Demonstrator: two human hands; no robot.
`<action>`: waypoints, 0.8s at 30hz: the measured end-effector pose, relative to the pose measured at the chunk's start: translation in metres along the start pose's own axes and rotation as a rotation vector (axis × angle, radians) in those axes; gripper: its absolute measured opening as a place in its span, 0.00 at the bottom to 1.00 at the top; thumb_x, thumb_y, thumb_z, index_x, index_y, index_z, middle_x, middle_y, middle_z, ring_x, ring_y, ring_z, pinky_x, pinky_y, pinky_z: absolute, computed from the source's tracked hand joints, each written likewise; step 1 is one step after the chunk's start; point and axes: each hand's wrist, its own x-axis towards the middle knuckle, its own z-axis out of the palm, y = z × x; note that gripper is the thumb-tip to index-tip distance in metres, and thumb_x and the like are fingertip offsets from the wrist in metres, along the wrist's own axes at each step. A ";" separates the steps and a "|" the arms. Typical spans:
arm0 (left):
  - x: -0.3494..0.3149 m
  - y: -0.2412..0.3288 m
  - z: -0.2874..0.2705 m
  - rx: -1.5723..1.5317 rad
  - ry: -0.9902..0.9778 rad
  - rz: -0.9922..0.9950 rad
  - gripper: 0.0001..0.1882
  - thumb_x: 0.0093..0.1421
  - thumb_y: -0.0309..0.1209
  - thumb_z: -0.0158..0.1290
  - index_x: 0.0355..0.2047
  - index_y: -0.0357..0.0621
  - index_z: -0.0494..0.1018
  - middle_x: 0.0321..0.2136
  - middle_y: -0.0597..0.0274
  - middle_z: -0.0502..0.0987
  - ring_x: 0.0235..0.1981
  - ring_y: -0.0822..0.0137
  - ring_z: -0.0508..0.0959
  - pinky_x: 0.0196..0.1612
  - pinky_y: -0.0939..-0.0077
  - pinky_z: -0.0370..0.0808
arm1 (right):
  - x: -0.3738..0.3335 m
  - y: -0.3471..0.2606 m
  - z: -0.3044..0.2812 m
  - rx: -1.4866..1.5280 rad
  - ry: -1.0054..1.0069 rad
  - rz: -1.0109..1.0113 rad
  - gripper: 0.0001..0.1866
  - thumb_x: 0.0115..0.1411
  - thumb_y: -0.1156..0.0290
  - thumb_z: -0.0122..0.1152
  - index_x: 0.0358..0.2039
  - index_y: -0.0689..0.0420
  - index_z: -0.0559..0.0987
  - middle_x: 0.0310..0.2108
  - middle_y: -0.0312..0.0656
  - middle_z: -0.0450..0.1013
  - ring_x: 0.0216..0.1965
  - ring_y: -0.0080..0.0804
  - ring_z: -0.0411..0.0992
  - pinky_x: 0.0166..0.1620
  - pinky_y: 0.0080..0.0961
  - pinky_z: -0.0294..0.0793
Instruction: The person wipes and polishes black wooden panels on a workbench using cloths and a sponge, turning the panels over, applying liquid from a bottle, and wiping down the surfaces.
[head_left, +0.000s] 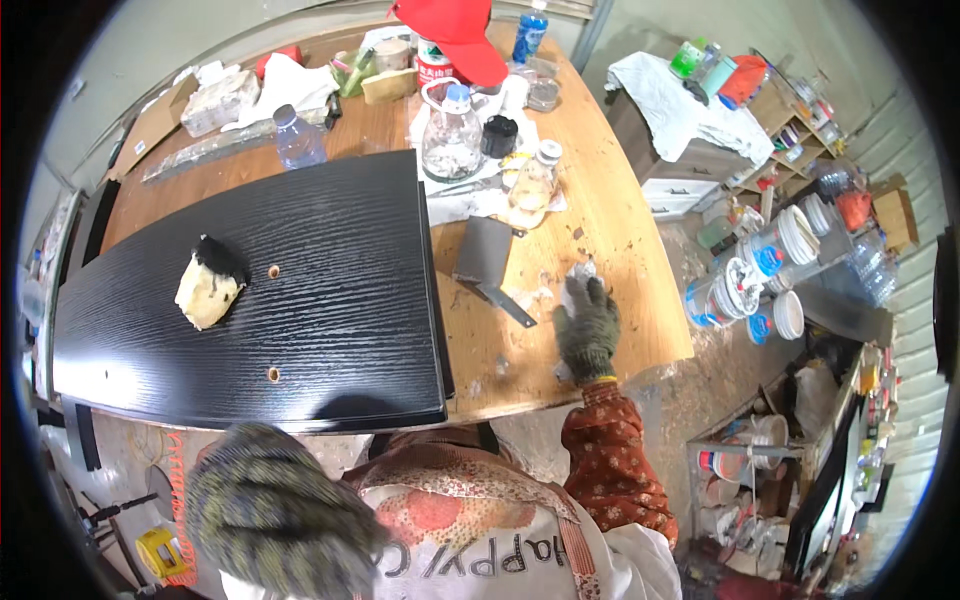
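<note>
Head view over a cluttered wooden workbench [620, 250]: a person in knitted work gloves reaches the right hand [588, 325] out flat near the bench's right edge, fingers spread and pressed down over a small whitish scrap [578, 272], gripping nothing that can be made out. The left hand [270, 510], close under the camera and blurred, hangs below the bench's near edge; how far it is open cannot be told. A black wood-grain panel [300, 290] with drilled holes covers the bench's left half, a yellow sponge-like pad [207, 290] resting on it toward the left end. Between panel and right hand lies a wide grey scraper [488, 262], unheld. The work appears to stand at clearing debris from the bare wood; the next move would call for closing the fingers on the scrap, or shifting left to the scraper's handle.
</note>
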 end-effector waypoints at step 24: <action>-0.080 0.096 0.004 0.369 0.422 -0.056 0.24 0.57 0.43 0.59 0.49 0.41 0.75 0.39 0.59 0.79 0.37 0.59 0.79 0.39 0.66 0.76 | 0.196 -0.050 -0.094 0.508 0.000 -0.525 0.26 0.53 0.73 0.60 0.55 0.60 0.73 0.51 0.48 0.72 0.53 0.44 0.70 0.58 0.35 0.68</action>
